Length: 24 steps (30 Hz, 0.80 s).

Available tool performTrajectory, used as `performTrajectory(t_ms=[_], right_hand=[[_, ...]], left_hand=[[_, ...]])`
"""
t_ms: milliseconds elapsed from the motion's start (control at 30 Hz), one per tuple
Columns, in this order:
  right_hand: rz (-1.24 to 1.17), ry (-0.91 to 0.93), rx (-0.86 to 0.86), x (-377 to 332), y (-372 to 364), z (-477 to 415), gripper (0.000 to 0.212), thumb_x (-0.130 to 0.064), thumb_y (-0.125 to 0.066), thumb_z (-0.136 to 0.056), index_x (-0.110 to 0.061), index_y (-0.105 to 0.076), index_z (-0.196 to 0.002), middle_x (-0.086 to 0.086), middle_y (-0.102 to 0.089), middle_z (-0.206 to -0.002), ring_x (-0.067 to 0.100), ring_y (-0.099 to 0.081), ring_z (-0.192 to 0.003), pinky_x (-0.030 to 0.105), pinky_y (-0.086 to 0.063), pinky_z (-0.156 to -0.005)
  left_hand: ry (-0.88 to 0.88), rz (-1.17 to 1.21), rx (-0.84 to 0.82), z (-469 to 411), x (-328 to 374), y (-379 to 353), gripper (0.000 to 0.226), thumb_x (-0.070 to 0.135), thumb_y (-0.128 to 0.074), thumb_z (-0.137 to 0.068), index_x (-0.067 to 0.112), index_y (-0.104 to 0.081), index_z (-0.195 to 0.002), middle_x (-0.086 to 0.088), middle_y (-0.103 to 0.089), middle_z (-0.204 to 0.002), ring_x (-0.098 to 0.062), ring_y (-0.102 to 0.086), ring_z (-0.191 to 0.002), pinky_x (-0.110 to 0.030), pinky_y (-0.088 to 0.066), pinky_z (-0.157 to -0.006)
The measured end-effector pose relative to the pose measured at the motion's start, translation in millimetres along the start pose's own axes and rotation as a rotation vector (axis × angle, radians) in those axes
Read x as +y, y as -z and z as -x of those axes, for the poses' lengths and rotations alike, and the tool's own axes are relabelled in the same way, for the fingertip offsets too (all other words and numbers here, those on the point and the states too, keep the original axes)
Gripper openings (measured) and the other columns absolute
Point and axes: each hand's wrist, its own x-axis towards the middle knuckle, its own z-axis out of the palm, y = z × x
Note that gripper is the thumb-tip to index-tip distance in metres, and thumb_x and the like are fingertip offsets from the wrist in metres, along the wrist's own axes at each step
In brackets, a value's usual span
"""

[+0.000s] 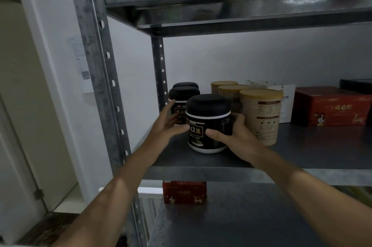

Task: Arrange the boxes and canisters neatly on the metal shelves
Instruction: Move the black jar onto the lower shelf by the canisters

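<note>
A black canister with a black domed lid and gold lettering stands on the middle metal shelf, near its front left. My right hand grips its right side, thumb across the label. My left hand lies against its left side with fingers spread. Two more black canisters stand in a row behind it. To the right stand three beige canisters with tan lids, also in a row.
A white box sits behind the beige canisters, and red boxes fill the shelf's right end with a dark box behind. A red box lies on the lower shelf. The steel upright stands at left.
</note>
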Motion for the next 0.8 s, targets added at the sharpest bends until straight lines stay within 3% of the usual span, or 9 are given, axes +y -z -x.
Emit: performTrajectory(t_ms=[100, 233, 333, 433, 567, 667, 800], right_hand=[[0.033, 0.023, -0.129, -6.0, -9.2, -9.3, 0.083, -0.042, -0.068, -0.087, -0.021, -0.020, -0.151, -0.014, -0.039, -0.136, 0.001, -0.039, -0.123, 0.005, -0.036, -0.082], [0.128, 0.074, -0.165, -3.0, -21.7, -19.8, 0.063, -0.055, -0.053, -0.092, -0.037, -0.034, -0.149, -0.006, -0.041, -0.149, 0.008, -0.042, -0.129, 0.019, -0.036, -0.100], [0.136, 0.082, -0.180, 0.0, -20.5, -21.6, 0.052, -0.047, -0.048, -0.099, -0.032, -0.039, -0.147, -0.006, -0.045, -0.148, 0.004, -0.044, -0.127, 0.008, -0.034, -0.090], [0.137, 0.069, -0.170, 2.4, -20.1, -19.5, 0.062, -0.045, -0.053, -0.097, -0.030, -0.028, -0.152, -0.007, -0.042, -0.151, 0.001, -0.043, -0.123, 0.013, -0.034, -0.093], [0.178, 0.078, -0.192, 1.8, -21.3, -16.2, 0.076, -0.044, -0.056, -0.096, -0.030, -0.012, -0.156, -0.003, -0.034, -0.157, 0.003, -0.043, -0.124, 0.021, -0.036, -0.104], [0.253, 0.098, -0.221, 0.6, -22.6, -14.8, 0.076, -0.044, -0.053, -0.097, -0.027, -0.009, -0.157, -0.003, -0.029, -0.160, 0.012, -0.041, -0.137, 0.021, -0.033, -0.106], [0.371, 0.129, -0.222, 1.0, -24.1, -14.1, 0.081, -0.050, -0.054, -0.094, -0.026, -0.009, -0.157, -0.003, -0.031, -0.160, 0.016, -0.043, -0.137, 0.028, -0.037, -0.111]], left_hand=[[0.015, 0.065, -0.044, 6.0, -3.7, 4.7, 0.104, 0.008, -0.080, -0.064, 0.048, -0.029, -0.145, 0.009, -0.055, -0.134, -0.005, -0.055, -0.122, -0.020, -0.053, -0.083], [0.008, -0.028, 0.022, 7.9, -4.0, 7.3, 0.113, -0.001, -0.086, -0.059, 0.050, -0.030, -0.143, 0.003, -0.052, -0.138, -0.014, -0.050, -0.128, -0.030, -0.051, -0.096], [0.008, -0.087, 0.083, 7.8, -3.2, 6.7, 0.112, -0.003, -0.086, -0.063, 0.046, -0.029, -0.145, 0.000, -0.051, -0.138, -0.016, -0.048, -0.129, -0.027, -0.051, -0.095], [0.001, -0.131, 0.101, 7.2, -3.4, 6.9, 0.117, 0.004, -0.090, -0.059, 0.046, -0.027, -0.148, -0.001, -0.051, -0.139, -0.018, -0.049, -0.128, -0.033, -0.051, -0.097], [-0.009, -0.147, 0.142, 10.1, -1.7, 5.4, 0.118, 0.004, -0.092, -0.056, 0.044, -0.030, -0.147, 0.004, -0.051, -0.135, -0.011, -0.052, -0.120, -0.020, -0.052, -0.084], [-0.016, -0.129, 0.156, 12.0, -0.3, 5.7, 0.117, 0.001, -0.091, -0.055, 0.046, -0.031, -0.144, 0.010, -0.051, -0.131, -0.003, -0.051, -0.115, -0.015, -0.052, -0.078], [-0.008, -0.083, 0.156, 12.6, -1.5, 8.0, 0.117, -0.005, -0.089, -0.055, 0.047, -0.032, -0.144, 0.007, -0.052, -0.133, -0.009, -0.050, -0.122, -0.022, -0.051, -0.086]])
